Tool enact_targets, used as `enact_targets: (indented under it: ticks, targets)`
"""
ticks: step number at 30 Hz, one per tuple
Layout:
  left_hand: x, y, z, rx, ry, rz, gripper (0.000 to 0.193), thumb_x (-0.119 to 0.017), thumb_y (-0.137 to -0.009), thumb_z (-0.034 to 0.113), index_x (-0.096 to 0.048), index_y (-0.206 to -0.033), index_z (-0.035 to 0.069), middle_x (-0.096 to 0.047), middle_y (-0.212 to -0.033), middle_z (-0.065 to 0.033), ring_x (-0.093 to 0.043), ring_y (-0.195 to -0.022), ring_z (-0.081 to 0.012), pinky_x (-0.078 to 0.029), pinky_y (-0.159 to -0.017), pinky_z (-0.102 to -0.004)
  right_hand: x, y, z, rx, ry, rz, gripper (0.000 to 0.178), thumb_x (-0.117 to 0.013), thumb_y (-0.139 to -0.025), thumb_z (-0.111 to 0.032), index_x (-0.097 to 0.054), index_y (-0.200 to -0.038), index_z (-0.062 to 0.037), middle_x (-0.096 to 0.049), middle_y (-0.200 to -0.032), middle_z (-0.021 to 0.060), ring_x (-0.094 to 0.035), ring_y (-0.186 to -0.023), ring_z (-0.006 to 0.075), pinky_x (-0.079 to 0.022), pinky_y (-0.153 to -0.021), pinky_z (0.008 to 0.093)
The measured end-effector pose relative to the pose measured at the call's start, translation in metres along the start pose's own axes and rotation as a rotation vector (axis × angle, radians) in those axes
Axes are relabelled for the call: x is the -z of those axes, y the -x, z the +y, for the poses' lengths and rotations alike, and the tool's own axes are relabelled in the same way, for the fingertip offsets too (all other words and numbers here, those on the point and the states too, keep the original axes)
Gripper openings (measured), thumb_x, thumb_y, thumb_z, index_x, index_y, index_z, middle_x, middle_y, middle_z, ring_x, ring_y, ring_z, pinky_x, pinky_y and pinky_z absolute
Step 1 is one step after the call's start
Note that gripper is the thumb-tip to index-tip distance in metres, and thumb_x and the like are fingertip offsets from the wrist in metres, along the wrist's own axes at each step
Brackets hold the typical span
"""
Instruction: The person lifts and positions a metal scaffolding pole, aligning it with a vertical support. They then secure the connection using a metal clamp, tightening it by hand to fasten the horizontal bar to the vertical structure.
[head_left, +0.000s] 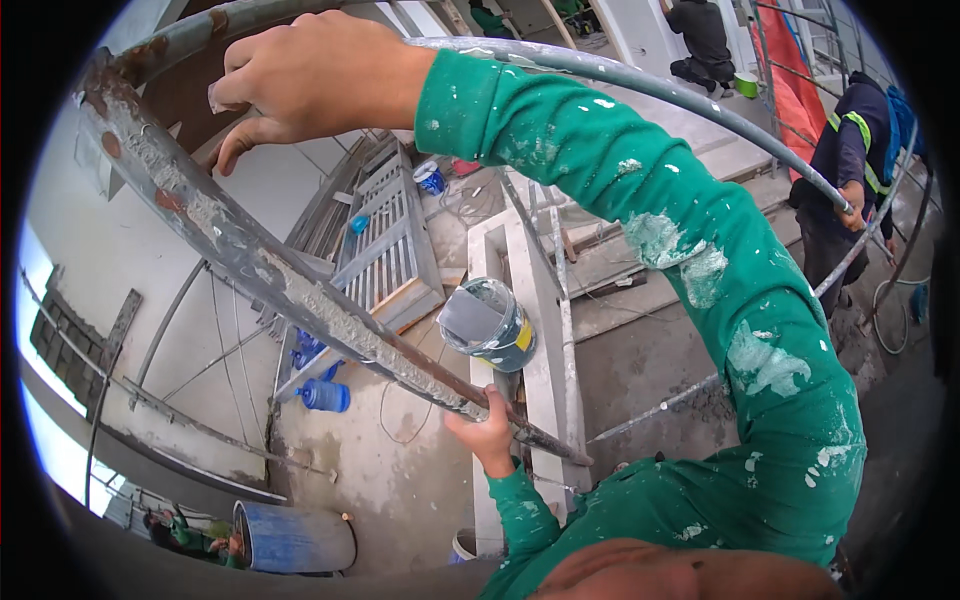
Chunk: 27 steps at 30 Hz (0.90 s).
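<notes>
A grey, rusty scaffold pipe [270, 265] caked with dried mortar slants from the upper left to the lower middle. My left hand [487, 432] is closed around its lower end. My right arm, in a paint-spattered green sleeve, reaches across to the upper left. There my right hand [300, 80] hovers by the pipe's top joint, its fingers bent and its thumb apart, with nothing visible in it. A curved metal pipe [640, 75] runs behind my right wrist to the far right. Beyond my left hand, a bucket [495, 345] of grey mix with a flat grey tool stands on a pale concrete ledge [545, 390].
At right a person [865, 150] in dark clothes grips a pipe. Another person [700, 40] crouches at the back. A slatted metal frame [385, 245], blue water bottles [325, 395] and a blue drum [295, 537] stand below left. Steps [620, 290] rise at right of the ledge.
</notes>
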<state>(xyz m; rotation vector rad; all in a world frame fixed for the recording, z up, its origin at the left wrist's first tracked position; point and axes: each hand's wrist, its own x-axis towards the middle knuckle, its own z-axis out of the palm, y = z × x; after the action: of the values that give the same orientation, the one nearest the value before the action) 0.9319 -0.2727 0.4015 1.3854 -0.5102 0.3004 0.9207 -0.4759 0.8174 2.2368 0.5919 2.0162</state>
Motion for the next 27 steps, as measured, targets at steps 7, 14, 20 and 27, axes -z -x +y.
enact_targets:
  ticks: [7, 14, 20, 27]
  targets:
    - [0.012, 0.014, 0.013, 0.013, -0.075, -0.012, 0.015, -0.073, -0.092, 0.002, -0.06, -0.087, -0.004, -0.062, -0.062, -0.0076, -0.061, -0.05, -0.0172, -0.049, -0.049, -0.031, -0.001, 0.002, -0.029, -0.109, -0.006, 0.032, 0.062, -0.07, -0.087, -0.068, -0.075, -0.112, -0.0105, -0.071, -0.105, 0.0157, -0.075, -0.09, 0.0359, -0.06, -0.079, 0.0485]
    - [0.001, 0.022, 0.026, 0.014, -0.037, 0.002, 0.014, -0.073, -0.092, 0.002, -0.061, -0.085, -0.004, -0.063, -0.063, -0.0085, -0.062, -0.05, -0.0165, -0.051, -0.049, -0.0321, 0.028, -0.002, -0.041, -0.167, -0.18, -0.036, 0.067, -0.075, -0.087, -0.065, -0.069, -0.11, -0.0026, -0.074, -0.093, 0.019, -0.075, -0.089, 0.035, -0.06, -0.079, 0.0448]
    - [0.007, 0.001, 0.027, 0.037, -0.014, -0.056, 0.011, -0.07, -0.091, -0.001, -0.061, -0.085, -0.005, -0.063, -0.061, -0.0089, -0.063, -0.05, -0.0175, -0.051, -0.049, -0.0325, 0.024, 0.003, -0.05, -0.182, -0.114, 0.067, 0.055, -0.077, -0.089, -0.055, -0.066, -0.109, -0.0052, -0.075, -0.083, 0.0155, -0.075, -0.079, 0.0331, -0.06, -0.07, 0.0444]
    - [0.006, 0.0, 0.023, -0.036, -0.038, -0.07, 0.011, -0.068, -0.091, -0.003, -0.06, -0.083, -0.004, -0.063, -0.061, -0.0085, -0.062, -0.048, -0.0177, -0.05, -0.048, -0.032, 0.002, 0.005, -0.036, -0.135, -0.012, 0.06, 0.017, -0.062, -0.097, -0.021, -0.062, -0.104, -0.0055, -0.071, -0.079, 0.0166, -0.073, -0.075, 0.0363, -0.058, -0.067, 0.0481]
